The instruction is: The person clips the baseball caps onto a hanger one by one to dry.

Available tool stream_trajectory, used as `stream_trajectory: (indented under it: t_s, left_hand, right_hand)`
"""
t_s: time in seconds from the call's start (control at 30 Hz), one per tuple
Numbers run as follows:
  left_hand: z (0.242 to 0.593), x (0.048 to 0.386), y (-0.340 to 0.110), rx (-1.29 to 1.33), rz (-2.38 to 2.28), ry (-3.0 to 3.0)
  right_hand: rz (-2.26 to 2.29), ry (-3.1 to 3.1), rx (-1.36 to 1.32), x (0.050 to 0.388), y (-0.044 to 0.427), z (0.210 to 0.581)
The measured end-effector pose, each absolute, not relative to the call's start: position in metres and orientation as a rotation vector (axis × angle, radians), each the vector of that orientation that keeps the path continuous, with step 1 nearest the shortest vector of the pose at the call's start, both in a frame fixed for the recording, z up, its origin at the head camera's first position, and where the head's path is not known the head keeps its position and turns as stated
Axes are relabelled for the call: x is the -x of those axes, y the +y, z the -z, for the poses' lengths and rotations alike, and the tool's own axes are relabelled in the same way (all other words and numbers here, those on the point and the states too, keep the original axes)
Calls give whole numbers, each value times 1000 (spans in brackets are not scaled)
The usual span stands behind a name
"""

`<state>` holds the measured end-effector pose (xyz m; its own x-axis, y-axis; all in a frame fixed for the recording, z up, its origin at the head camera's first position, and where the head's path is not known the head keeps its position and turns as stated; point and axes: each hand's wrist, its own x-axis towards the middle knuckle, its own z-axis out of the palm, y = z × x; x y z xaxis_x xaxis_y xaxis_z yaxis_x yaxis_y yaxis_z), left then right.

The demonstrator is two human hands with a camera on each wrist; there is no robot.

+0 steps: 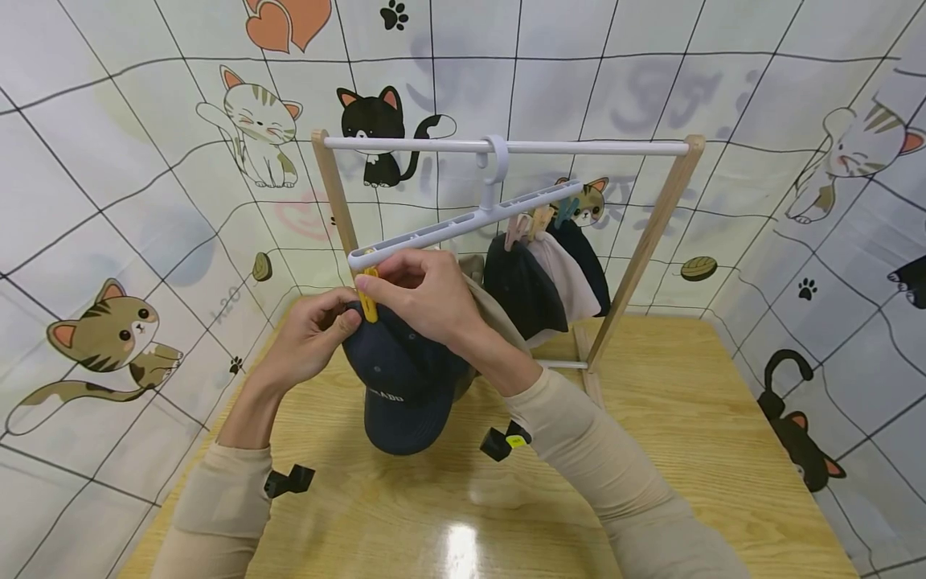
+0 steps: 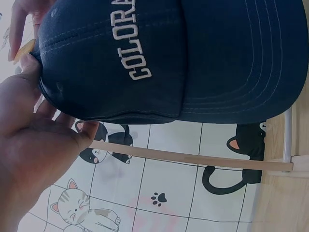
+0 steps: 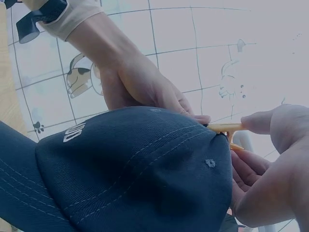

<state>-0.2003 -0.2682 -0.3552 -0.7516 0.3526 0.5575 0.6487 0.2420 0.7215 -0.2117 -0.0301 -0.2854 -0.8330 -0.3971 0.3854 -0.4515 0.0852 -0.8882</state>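
Note:
A navy baseball cap (image 1: 405, 378) with white lettering hangs below the left end of a pale hanger bar (image 1: 448, 229). My left hand (image 1: 307, 334) pinches the crown's top edge between thumb and fingers. A yellow clothespin (image 1: 369, 301) sits at that edge, and my right hand (image 1: 427, 293) pinches its upper end. In the right wrist view the clothespin (image 3: 227, 128) meets the crown's peak, with my left fingers (image 3: 200, 118) close beside it. Lettering on the cap (image 2: 116, 63) shows large in the left wrist view.
The hanger hooks over the white rail (image 1: 593, 148) of a wooden-legged rack (image 1: 644, 249). On its right half hang a black cap (image 1: 521, 289), a pale cap (image 1: 567, 273) and a dark cap (image 1: 587, 257), clipped by clothespins. Below lies a wooden table (image 1: 687, 450); a cat-print sheet stands behind.

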Motion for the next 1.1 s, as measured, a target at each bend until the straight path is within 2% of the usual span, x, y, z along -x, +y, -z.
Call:
stream_trajectory:
  t_s: [0.5,1.1]
  left_hand:
    - [362,203,-268,754,1576,-2193]
    - [368,193,-234,300,1546,-2078]
  right_hand:
    - [-1764,-2354,-966,216,-29,288]
    - [-1762,-2354,-974,221,-28,298]
